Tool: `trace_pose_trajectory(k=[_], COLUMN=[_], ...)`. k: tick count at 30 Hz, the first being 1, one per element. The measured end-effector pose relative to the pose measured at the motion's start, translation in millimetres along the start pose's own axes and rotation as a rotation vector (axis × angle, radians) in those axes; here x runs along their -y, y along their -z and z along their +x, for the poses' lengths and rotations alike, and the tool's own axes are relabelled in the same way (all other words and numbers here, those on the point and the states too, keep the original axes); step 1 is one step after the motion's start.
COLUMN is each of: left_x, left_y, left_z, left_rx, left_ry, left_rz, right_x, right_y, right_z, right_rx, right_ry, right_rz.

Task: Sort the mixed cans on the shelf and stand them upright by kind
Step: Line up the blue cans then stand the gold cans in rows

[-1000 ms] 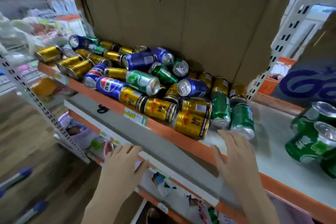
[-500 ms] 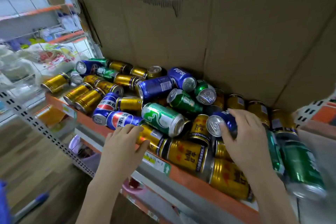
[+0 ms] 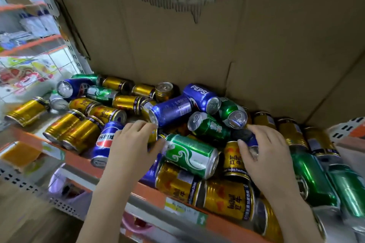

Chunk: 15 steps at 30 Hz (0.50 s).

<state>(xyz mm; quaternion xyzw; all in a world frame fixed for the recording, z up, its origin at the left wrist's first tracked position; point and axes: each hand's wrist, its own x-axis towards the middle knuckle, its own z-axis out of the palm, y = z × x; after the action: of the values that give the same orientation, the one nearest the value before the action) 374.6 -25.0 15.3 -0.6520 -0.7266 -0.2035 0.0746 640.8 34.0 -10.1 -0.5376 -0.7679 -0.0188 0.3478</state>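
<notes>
Gold, blue and green cans lie mixed on their sides on the orange-edged shelf [image 3: 79,161]. My right hand [image 3: 264,156] is closed around a blue can [image 3: 247,137] in the middle of the heap, above a gold Red Bull can [image 3: 234,159]. My left hand [image 3: 130,148] lies on the pile with curved fingers, between a blue Pepsi can [image 3: 105,142] and a green can [image 3: 191,154]. Another blue can [image 3: 151,173] shows under its palm; any grip there is hidden.
A torn cardboard sheet [image 3: 177,45] stands behind the cans as a back wall. Several gold cans [image 3: 77,134] lie at the left, green cans [image 3: 316,179] at the right. A lower shelf with a price tag [image 3: 183,211] runs below. Neighbouring shelving stands at the left.
The view has moved closer to the pile. My left hand has gone forward onto the cans. My right hand has kept its hold on the blue can and turned it.
</notes>
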Motion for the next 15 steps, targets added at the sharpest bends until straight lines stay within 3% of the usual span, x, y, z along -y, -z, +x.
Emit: trace_pose_trajectory(k=[5, 11, 15], left_x=[26.5, 23.6, 6.3], left_y=[6.8, -14.8, -37.5], left_z=[42.1, 96.0, 117.1], left_rx=[-0.025, 0.080, 0.256], left_ry=[-0.146, -0.305, -0.283], left_rz=[-0.016, -0.043, -0.069], right_x=[30.5, 54.2, 54.0], right_y=[-14.9, -24.8, -17.6], right_z=[-3.3, -11.0, -15.9], right_rx=[-0.008, -0.034, -0.070], right_ry=[-0.101, -0.250, -0.298], right_rz=[-0.086, -0.189, -0.225])
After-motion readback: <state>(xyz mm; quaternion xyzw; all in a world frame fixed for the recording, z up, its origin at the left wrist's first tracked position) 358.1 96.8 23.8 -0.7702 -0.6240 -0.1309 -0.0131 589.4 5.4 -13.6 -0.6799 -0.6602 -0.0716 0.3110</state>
